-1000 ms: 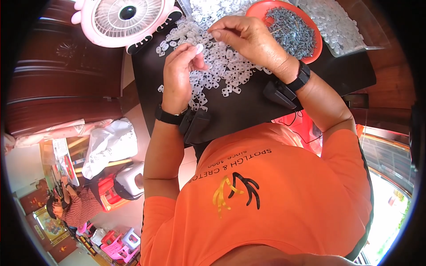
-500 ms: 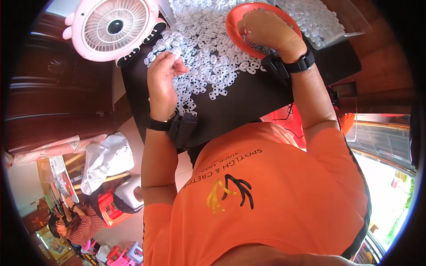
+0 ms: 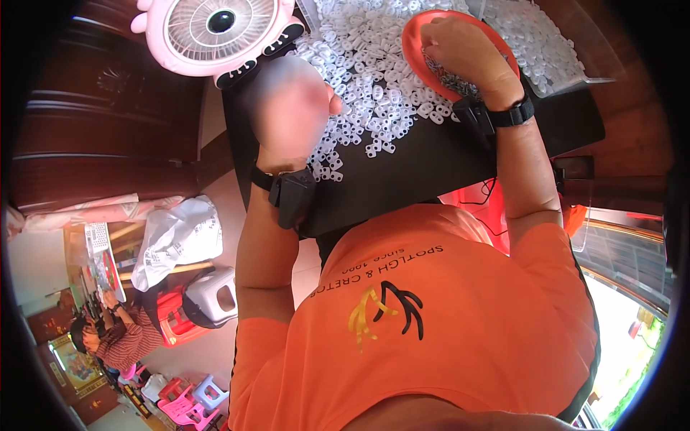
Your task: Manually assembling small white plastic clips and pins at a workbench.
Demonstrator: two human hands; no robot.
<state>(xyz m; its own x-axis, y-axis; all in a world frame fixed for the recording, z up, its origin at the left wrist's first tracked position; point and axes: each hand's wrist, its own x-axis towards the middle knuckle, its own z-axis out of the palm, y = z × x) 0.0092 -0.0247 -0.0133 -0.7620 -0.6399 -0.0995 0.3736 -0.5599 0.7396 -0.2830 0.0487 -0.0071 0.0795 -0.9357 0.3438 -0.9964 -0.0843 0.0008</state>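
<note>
Small white plastic tabs (image 3: 366,65), each with holes through it, lie in a wide heap over the black table (image 3: 402,169). At the heap's left edge is my left hand (image 3: 291,111); most of it is blurred, so its fingers and anything in them cannot be made out. My right hand (image 3: 467,54) reaches into a round orange-red dish (image 3: 415,50) at the back right, its fingers curled together and pointing down. Small grey metallic pieces (image 3: 456,75) show in the dish under that hand. What its fingertips hold is hidden.
A pink fan (image 3: 219,32) stands at the back left, close to my left hand. Right of the dish, a clear bin (image 3: 568,61) holds more white tabs. Far left are a white bag (image 3: 180,237), stools (image 3: 212,298) and another person (image 3: 126,334).
The whole view has shifted, with the table now further right. My left hand has turned and come nearer the camera, away from the tabs. My right hand stays in the dish, fingers more curled.
</note>
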